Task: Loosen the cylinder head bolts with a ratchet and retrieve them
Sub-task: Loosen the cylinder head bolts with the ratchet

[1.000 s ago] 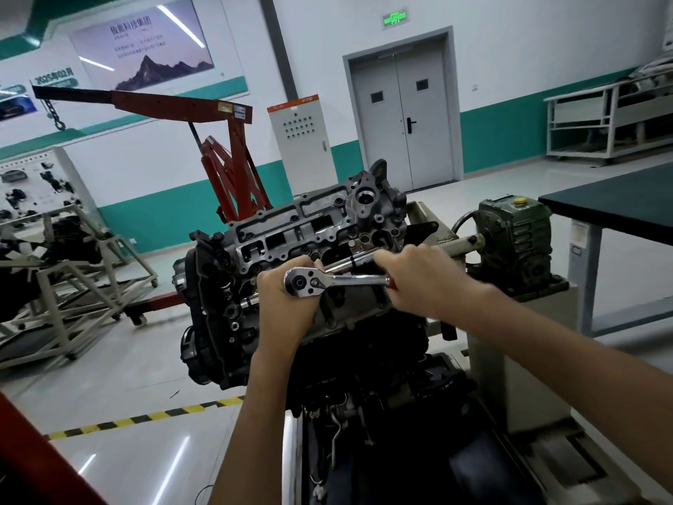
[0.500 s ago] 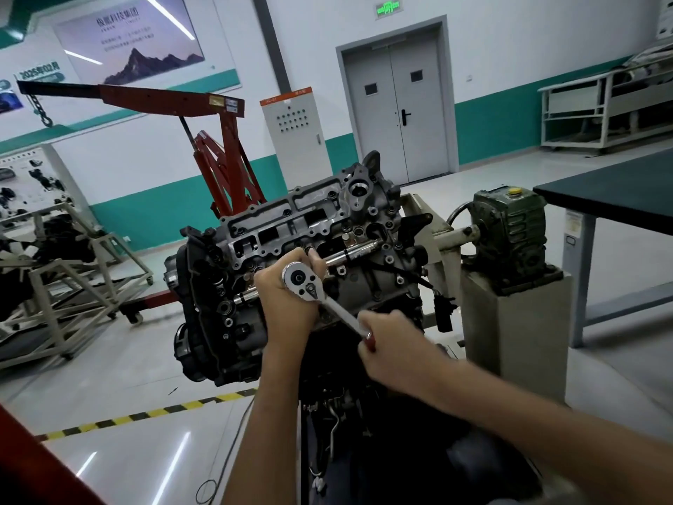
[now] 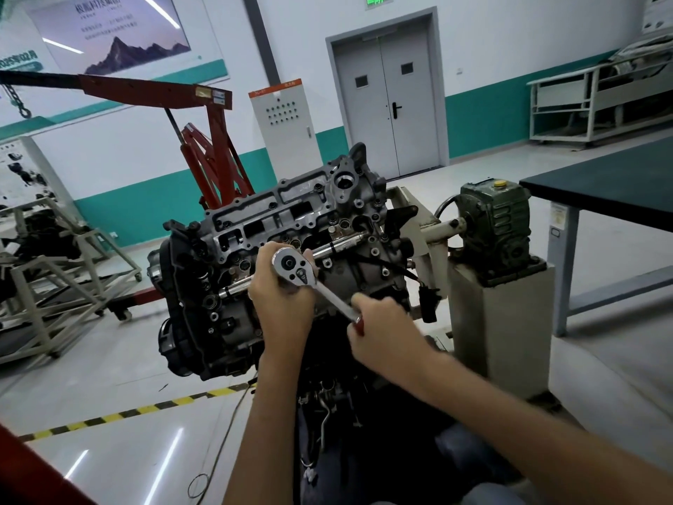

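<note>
The ratchet point(image 3: 316, 287) is seated on the near face of the cylinder head point(image 3: 291, 209), about midway along the engine. Its drive end is cupped by the left hand point(image 3: 282, 302), with the fingers curled round it. The red-tipped handle is gripped in the closed right hand point(image 3: 382, 326), below and to the right of the drive end. The bolt under the socket is hidden by the ratchet and the left hand. No removed bolts are seen.

The step in hand is judged to be the slackening of one bolt.

1. The drive end is to be pressed squarely along the bolt axis by the left hand, so that the socket is not cammed off.
2. Force is to be applied at the far end of the handle, in a smooth sweep square to the bolt.
3. A sudden release is to be expected. The right knuckles lie near the castings and the black connector point(image 3: 428, 304).
4. The engine is carried on a stand point(image 3: 499, 322), so some rocking is likely and jerks are to be avoided.
5. Each bolt is probably best eased in stages before being wound out and lifted clear.
</note>
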